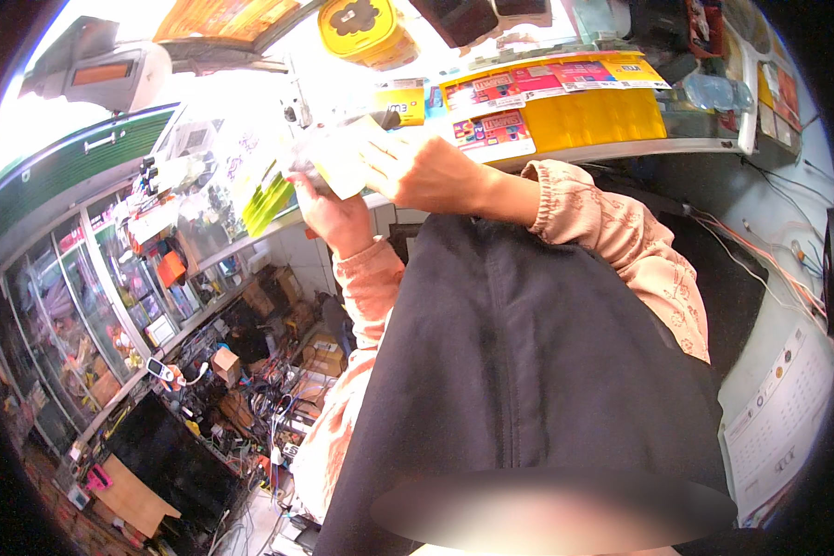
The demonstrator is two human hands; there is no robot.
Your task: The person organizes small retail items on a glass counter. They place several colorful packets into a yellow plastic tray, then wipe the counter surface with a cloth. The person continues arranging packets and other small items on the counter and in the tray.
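Observation:
My left hand (336, 218) is raised at the counter edge, its thumb and fingers closed at the lower edge of a pale yellow sheet (346, 178). My right hand (417, 170) comes in from the right with bent fingers pressed on the same sheet. Strong glare washes out part of the sheet, and a greyish thing behind it cannot be made out. Beside my left fingers sticks out a bright green striped piece (267, 202); whether it is held is unclear.
Colourful printed cards (491, 134) lie on a yellow mat (598, 116) on the counter. Behind stands a yellow tub (361, 32); a clear bottle (718, 93) lies at right. At left are glass cabinets (111, 278), with tangled cables and boxes (324, 355) below.

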